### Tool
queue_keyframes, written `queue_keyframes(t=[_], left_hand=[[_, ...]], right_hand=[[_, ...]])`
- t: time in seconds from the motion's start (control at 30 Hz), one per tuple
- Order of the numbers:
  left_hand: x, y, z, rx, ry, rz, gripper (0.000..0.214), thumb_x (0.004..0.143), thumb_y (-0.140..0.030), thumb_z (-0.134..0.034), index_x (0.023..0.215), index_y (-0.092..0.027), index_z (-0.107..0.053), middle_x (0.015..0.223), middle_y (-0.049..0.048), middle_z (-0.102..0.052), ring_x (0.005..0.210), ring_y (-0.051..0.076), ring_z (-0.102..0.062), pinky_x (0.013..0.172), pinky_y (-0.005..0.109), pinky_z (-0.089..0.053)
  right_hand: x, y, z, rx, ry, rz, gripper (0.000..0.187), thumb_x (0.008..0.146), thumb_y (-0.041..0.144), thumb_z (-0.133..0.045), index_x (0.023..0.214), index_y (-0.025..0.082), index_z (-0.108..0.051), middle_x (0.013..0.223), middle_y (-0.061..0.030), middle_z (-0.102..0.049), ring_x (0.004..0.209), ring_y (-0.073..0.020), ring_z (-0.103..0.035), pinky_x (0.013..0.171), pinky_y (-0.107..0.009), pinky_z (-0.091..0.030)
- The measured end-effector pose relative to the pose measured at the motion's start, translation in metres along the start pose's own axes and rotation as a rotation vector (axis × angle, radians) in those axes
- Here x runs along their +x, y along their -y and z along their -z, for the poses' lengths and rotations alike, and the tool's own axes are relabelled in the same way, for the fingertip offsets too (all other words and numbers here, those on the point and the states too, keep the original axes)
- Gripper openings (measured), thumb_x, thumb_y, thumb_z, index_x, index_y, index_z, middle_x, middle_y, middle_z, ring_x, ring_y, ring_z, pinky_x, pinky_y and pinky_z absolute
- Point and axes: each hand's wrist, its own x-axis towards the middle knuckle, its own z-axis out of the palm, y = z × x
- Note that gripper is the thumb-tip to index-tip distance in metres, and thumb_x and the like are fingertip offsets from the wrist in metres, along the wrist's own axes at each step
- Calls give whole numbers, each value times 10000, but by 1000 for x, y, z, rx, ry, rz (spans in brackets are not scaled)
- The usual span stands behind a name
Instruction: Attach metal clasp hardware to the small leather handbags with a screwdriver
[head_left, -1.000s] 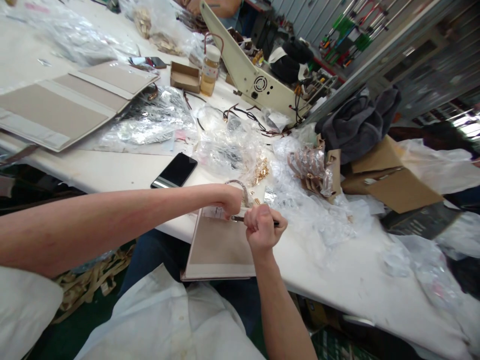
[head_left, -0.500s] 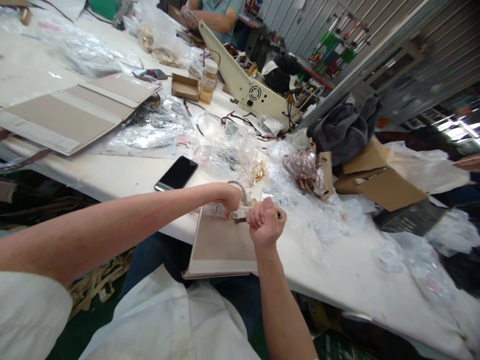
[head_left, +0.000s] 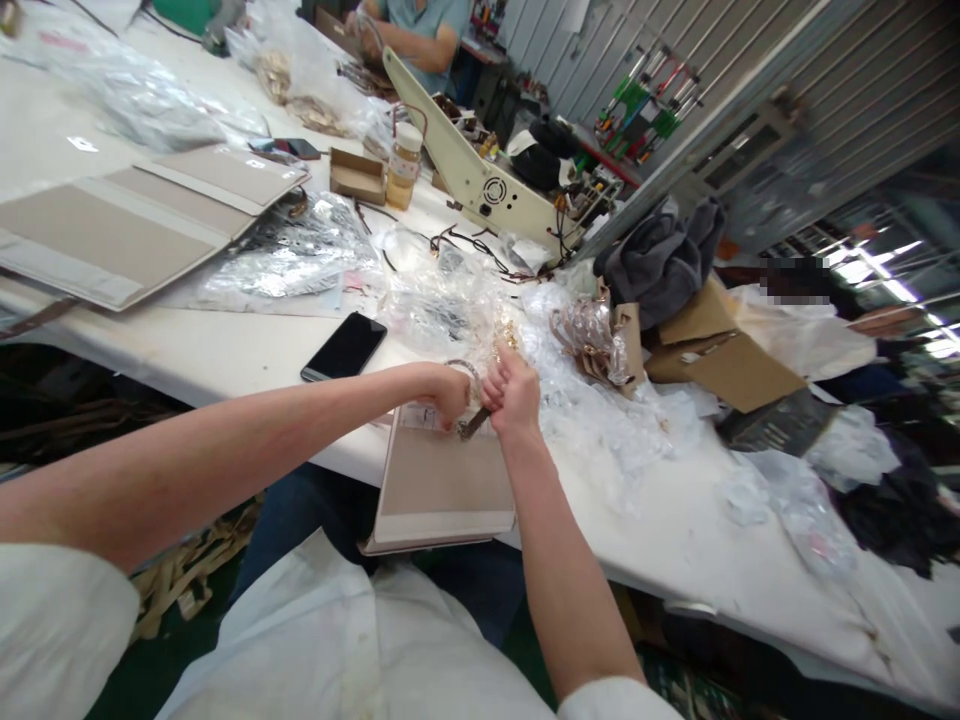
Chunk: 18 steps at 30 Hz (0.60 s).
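A flat beige bag panel [head_left: 444, 482] hangs over the near edge of the white table [head_left: 225, 350], above my lap. My left hand [head_left: 448, 392] is closed on its top edge, beside a thin curved strap [head_left: 463, 368]. My right hand [head_left: 510, 393] is a fist wrapped round a thin dark tool [head_left: 474, 424] whose tip points down-left at the panel's top edge, right next to my left fingers.
A black phone [head_left: 345, 346] lies left of my hands. Crumpled clear plastic bags [head_left: 600, 420] spread to the right, with cardboard pieces [head_left: 720, 360] and grey cloth [head_left: 660, 262] behind. More beige panels [head_left: 135, 220] lie far left. Another person [head_left: 409, 30] sits at the far end.
My right fist has turned and risen, so the tool now slants down-left instead of lying level. The left hand stays on the panel's top edge. The camera has shifted slightly.
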Motion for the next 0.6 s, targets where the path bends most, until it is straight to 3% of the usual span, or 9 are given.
queue_keyframes(t=[0.13,0.2,0.43,0.6], left_hand=[[-5,-1,0,6,-17,50,247,484,-180,-836,640,-185,-644,607,-18,-564,799,244,-590,796,338,-535],[-7,-1,1,8,-27,51,258,488,-184,-838,679,-183,-664,625,-22,-562,806,243,-587,797,339,-534],[-11,-2,-3,29,-32,44,314,523,-215,-816,825,-176,-741,724,-6,-640,888,255,-615,862,332,-543],[-10,-2,-4,19,-39,36,298,527,-217,-822,808,-169,-739,717,8,-650,876,264,-630,848,334,-546]], right_hand=[[-47,-1,10,68,45,372,655,937,467,-808,547,229,-338,438,103,-265,348,-58,-185,344,-225,-180],[-60,-5,9,53,46,477,653,965,444,-792,537,223,-352,449,95,-266,361,-62,-197,368,-233,-185],[-63,-23,3,-51,50,562,639,1011,440,-769,542,219,-394,485,76,-289,403,-76,-241,411,-263,-200],[-65,-29,3,-71,11,543,650,993,490,-780,551,220,-387,483,80,-291,405,-74,-248,413,-259,-217]])
